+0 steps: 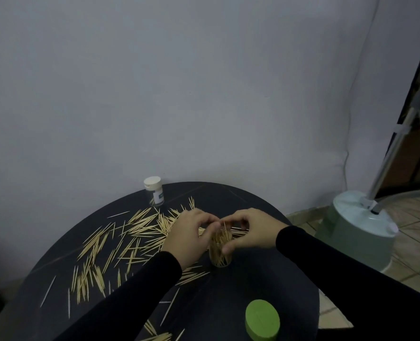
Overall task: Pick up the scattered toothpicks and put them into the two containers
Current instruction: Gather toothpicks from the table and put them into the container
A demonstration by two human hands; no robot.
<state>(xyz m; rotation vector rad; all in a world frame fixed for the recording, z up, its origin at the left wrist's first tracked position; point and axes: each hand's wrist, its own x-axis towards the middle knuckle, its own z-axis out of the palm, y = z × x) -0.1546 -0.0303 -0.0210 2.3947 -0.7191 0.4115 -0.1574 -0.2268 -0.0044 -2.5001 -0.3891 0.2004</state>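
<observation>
Clear plastic, the open container (220,252) stands upright on the dark round table (253,286), half full of toothpicks. The left hand (191,236) and right hand (249,230) both curl around its rim, fingertips pinching toothpicks there. Scattered toothpicks (120,244) lie left of the hands; a capped container (154,194) stands beyond.

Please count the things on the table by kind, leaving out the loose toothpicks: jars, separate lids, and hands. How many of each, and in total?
Jars: 2, the capped jar at the back and the open jar between the hands.
Separate lids: 1, the green lid.
Hands: 2, the left hand and the right hand.
Total: 5.
</observation>
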